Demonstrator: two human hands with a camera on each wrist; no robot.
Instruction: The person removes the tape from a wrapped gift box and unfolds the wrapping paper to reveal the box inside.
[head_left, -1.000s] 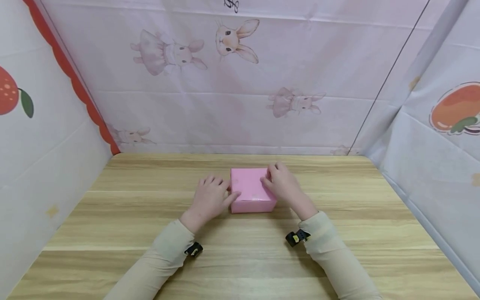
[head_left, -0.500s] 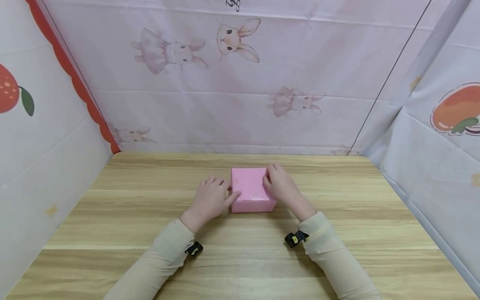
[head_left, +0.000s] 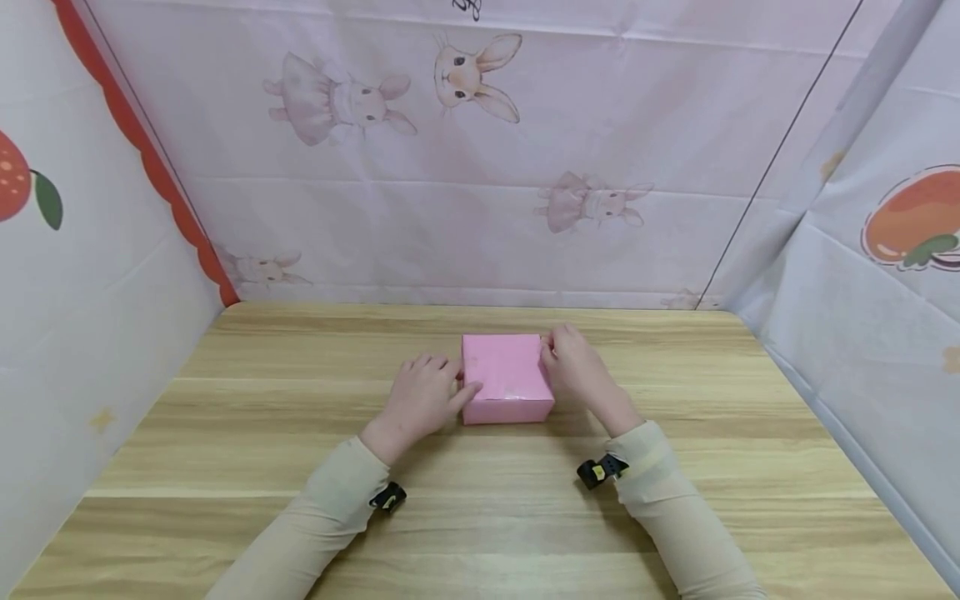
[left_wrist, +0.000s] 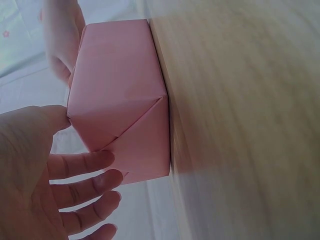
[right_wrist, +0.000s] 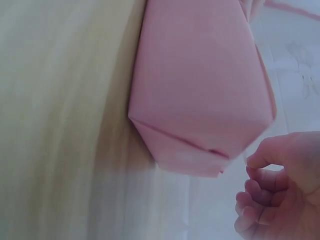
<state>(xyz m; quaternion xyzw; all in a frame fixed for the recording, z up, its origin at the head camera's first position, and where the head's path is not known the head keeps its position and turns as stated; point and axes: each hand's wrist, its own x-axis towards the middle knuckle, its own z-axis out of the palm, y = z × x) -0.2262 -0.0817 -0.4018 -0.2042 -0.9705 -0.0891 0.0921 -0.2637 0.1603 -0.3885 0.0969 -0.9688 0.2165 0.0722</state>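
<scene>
A pink paper-wrapped box [head_left: 506, 367] lies on the table, with folded flaps at its ends. In the left wrist view a diagonal fold crosses the near end of the box [left_wrist: 120, 100]. My left hand [head_left: 422, 396] rests against the box's left end, thumb at the top edge and fingers spread, fairly straight, along the side. At the right end, my right hand [head_left: 581, 371] is close beside the box's back corner. In the right wrist view, the right hand [right_wrist: 285, 185] has thumb and forefinger tips together and other fingers curled; no held object is discernible. A small slit shows in that end's fold.
The wood-grain table [head_left: 480, 517] extends around the box. Behind it hangs a pale pink cloth [head_left: 420, 233] printed with rabbits. White cloths with fruit prints line the left and right sides. Each wrist carries a small black camera [head_left: 600, 472] on a strap.
My right hand has moved off the box's top towards the right, leaving the top's right edge more visible. The left hand and the box stay nearly where they were.
</scene>
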